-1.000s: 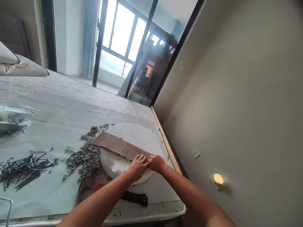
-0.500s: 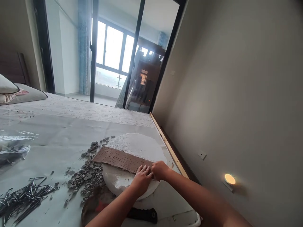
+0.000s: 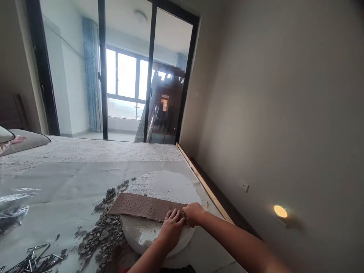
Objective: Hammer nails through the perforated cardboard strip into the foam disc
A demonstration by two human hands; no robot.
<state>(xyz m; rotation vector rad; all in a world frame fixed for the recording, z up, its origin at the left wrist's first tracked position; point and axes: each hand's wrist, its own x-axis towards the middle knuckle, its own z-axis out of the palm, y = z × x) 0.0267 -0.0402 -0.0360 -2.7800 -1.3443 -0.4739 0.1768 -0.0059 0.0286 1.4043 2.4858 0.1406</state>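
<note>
A brown strip [image 3: 142, 206] dotted with rows of small holes lies across a white round slab [image 3: 167, 185]. My left hand [image 3: 173, 229] rests on the strip near its right end, fingers spread and pressing down. Just beside it, my right hand [image 3: 194, 214] is closed in a fist at that same end. Whatever its fingers grip is hidden; only a small dark bit shows between the two hands. Below my left forearm, part of a black handle [image 3: 182, 269] shows at the bottom edge.
Grey stone chips [image 3: 106, 235] are heaped left of the slab. A pile of metal nails [image 3: 40, 261] and a clear plastic bag [image 3: 14, 212] lie further left on the pale sheet [image 3: 71, 189]. A wooden rail [image 3: 210, 193] runs along the right, near the wall.
The camera has tilted upward, so the slab, strip and hands sit lower in view. The black handle has mostly left the frame. Both hands keep their places at the strip's right end.
</note>
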